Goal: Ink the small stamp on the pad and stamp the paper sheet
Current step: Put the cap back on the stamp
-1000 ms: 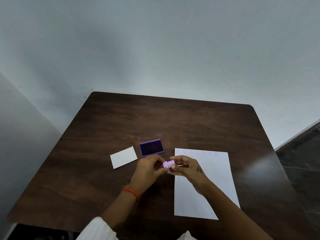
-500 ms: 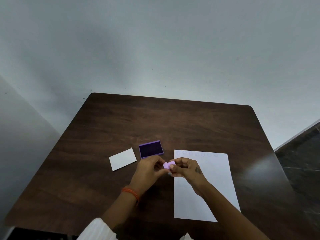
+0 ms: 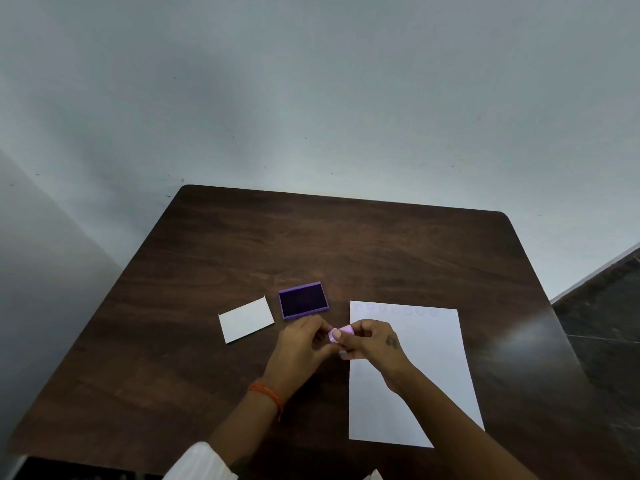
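Note:
A small lilac stamp [image 3: 341, 332] is held between both hands just above the table, at the left edge of the white paper sheet [image 3: 426, 372]. My left hand [image 3: 300, 344] pinches its left end and my right hand [image 3: 372, 341] grips its right side. The sheet carries a faint row of round stamp marks along its top edge. The open purple ink pad [image 3: 303, 300], with a dark inked face, lies just beyond my left hand.
A small white card [image 3: 246, 319] lies left of the ink pad. Everything rests on a dark wooden table [image 3: 311, 244] against a grey wall. An orange thread band circles my left wrist.
Both hands stay together on the stamp in nearly the same spot. The view has shifted only slightly.

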